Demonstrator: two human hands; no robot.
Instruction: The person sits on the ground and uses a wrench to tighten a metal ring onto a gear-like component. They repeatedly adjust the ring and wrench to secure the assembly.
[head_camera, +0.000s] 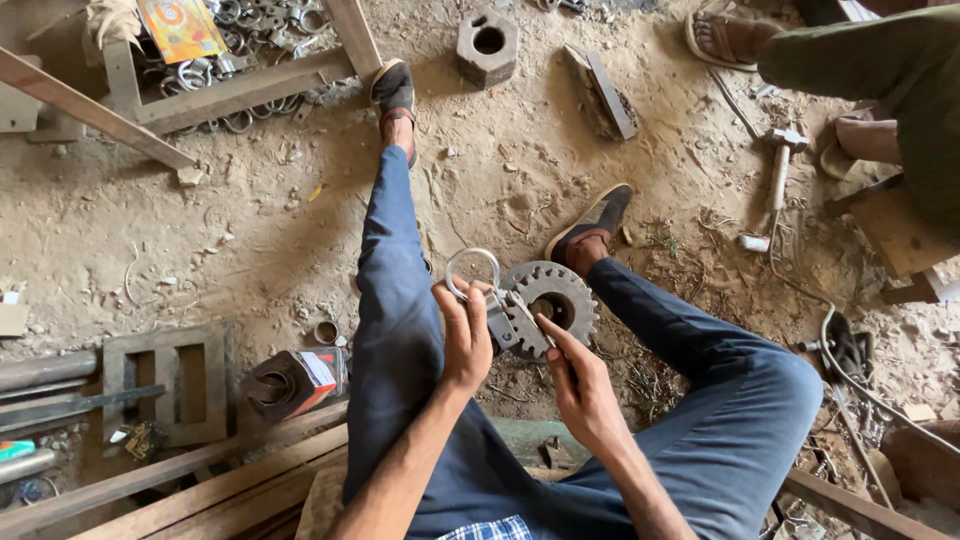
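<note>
I sit on the ground with my legs in blue trousers stretched out. My left hand (463, 335) grips a small metal bracket (503, 318) with a round steel ring (471, 272) at its top. My right hand (580, 385) holds a large toothed steel gear (553, 305) from below, fingers pinching its lower rim. The bracket lies against the gear's left face, between my knees.
A hammer (778, 170) lies on the dirt at right, near another person's sandalled feet (725, 38). A square block with a hole (487, 45) and a flat bar (605, 92) lie ahead. Rings fill a frame (240, 60) at top left. A metal frame (165, 380) and pipes (45, 370) sit left.
</note>
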